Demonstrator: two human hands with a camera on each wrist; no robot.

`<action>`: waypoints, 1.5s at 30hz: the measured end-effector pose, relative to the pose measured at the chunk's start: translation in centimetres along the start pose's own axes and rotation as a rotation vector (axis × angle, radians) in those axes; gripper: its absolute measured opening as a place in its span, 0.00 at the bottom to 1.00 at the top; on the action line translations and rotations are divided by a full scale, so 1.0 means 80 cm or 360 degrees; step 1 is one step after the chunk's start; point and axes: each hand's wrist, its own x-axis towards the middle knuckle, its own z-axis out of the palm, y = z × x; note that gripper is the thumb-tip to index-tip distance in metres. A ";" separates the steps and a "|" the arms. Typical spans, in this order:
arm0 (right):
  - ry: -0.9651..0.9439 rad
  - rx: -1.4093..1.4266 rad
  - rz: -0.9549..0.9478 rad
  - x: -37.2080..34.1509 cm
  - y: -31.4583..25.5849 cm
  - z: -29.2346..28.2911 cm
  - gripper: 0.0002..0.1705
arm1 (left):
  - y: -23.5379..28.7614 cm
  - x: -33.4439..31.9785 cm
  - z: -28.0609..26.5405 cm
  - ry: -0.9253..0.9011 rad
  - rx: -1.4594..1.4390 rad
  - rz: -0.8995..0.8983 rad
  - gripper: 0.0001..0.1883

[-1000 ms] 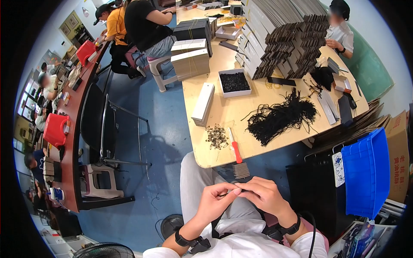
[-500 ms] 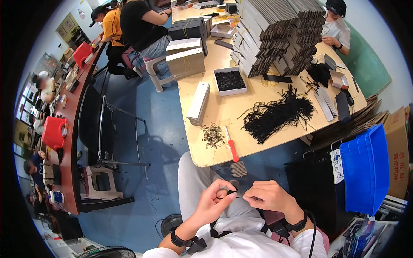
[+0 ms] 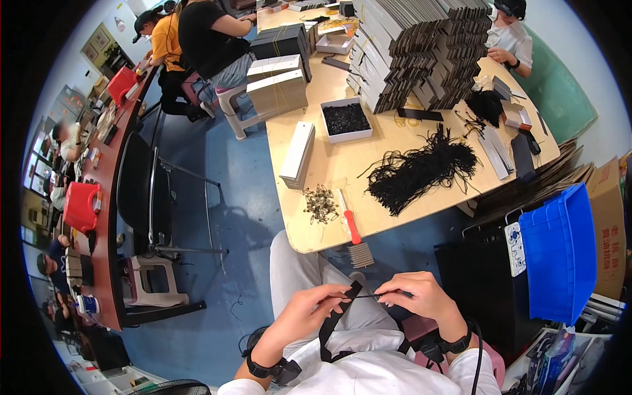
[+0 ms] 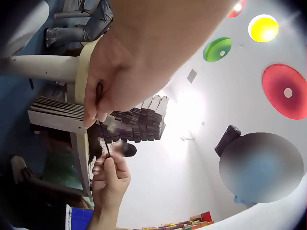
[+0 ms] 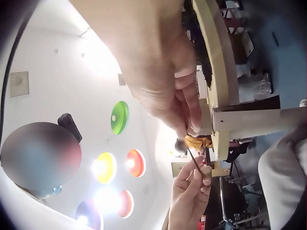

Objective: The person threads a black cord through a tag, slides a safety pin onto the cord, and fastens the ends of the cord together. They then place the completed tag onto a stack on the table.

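Note:
Over the lap, both hands hold a thin black cord (image 3: 366, 295) drawn out between them. My left hand (image 3: 306, 312) pinches one end between thumb and fingers; a dark piece (image 4: 99, 91) shows at its fingers in the left wrist view. My right hand (image 3: 424, 299) pinches the other end, and the cord (image 5: 195, 162) spans the gap in the right wrist view. A flat black strap (image 3: 332, 319) runs from beside the left fingertips down to the white shirt (image 3: 368, 362). Part of what the left fingers grip is hidden behind them.
Ahead on the table (image 3: 309, 230) lie a heap of small metal clips (image 3: 320, 204), a red-handled tool (image 3: 351, 227), a bundle of black cords (image 3: 424, 171), a box of black bits (image 3: 346, 120) and stacked grey boards (image 3: 415, 59). A blue bin (image 3: 559, 253) stands at right.
The hands were together at first; they have moved apart, stretching the cord between them. The left hand has shifted left, and the black strap now shows by its fingertips.

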 end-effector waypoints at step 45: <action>0.0211 -0.0588 -0.0452 -0.025 -0.010 0.021 0.17 | 0.000 0.011 0.066 0.0533 0.0629 0.0863 0.11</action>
